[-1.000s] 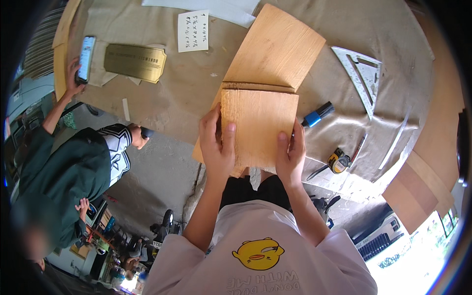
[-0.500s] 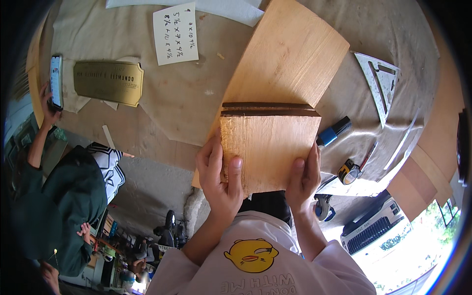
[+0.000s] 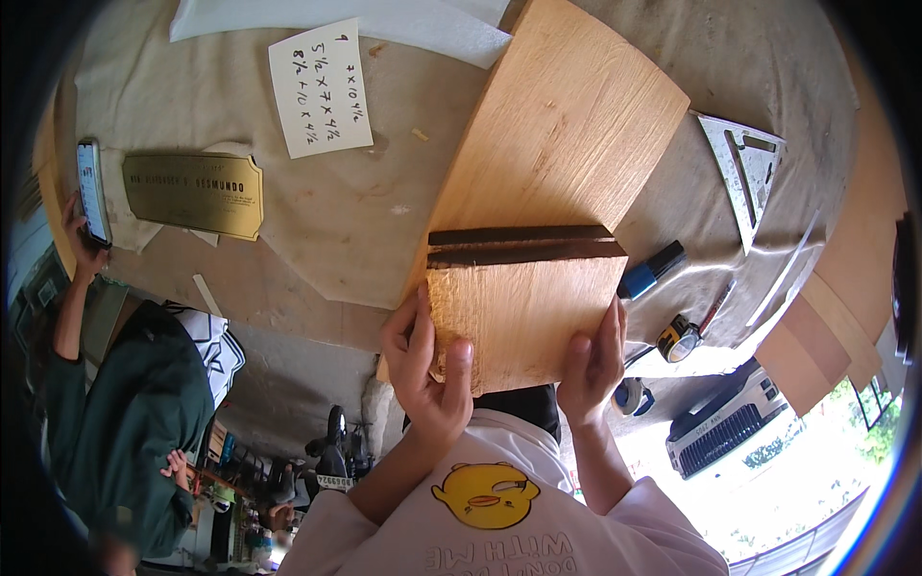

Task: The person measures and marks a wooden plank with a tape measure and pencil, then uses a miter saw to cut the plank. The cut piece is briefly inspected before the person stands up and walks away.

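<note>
Between both hands I hold a squarish wooden block [image 3: 523, 322] with a pale face and a dark slotted far edge. My left hand [image 3: 427, 360] grips its left side, thumb on the face and fingers round the edge. On the opposite side my right hand [image 3: 592, 363] clasps it the same way. Beneath and beyond the block lies a wide wooden board [image 3: 571, 125], set at a slant on the cloth-covered table. A blue and black marker [image 3: 653, 269] lies just right of the block, with a yellow and black tape measure [image 3: 679, 338] nearer me.
A metal triangular square [image 3: 744, 173] lies at the right. Leftward are a handwritten paper note [image 3: 322, 86] and a brass-coloured plaque [image 3: 195, 195]. At the far left a person in dark green [image 3: 134, 422] holds a phone [image 3: 91, 192] over the table edge. A parked vehicle [image 3: 727, 422] shows beyond the right side.
My view has shifted slightly, so most things sit lower in the picture. The block is tilted a little, showing more of its dark slotted edge. Both hands keep their hold.
</note>
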`<move>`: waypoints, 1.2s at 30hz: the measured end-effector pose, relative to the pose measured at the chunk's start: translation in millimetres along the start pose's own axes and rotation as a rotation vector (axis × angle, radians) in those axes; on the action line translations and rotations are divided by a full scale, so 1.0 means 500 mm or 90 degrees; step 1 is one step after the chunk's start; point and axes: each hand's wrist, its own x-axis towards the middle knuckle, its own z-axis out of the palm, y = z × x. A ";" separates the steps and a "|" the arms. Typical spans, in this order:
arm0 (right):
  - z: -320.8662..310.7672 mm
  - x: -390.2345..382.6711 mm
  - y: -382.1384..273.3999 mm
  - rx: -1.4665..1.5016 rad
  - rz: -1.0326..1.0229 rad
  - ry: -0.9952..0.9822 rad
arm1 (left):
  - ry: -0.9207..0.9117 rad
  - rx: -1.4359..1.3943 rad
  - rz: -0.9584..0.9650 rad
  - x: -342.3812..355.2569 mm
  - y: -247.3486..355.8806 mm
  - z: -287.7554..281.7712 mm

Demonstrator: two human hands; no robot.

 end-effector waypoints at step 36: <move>-0.074 0.037 -0.211 0.480 -0.362 -0.016 | -0.046 -0.208 0.411 0.107 0.360 -0.147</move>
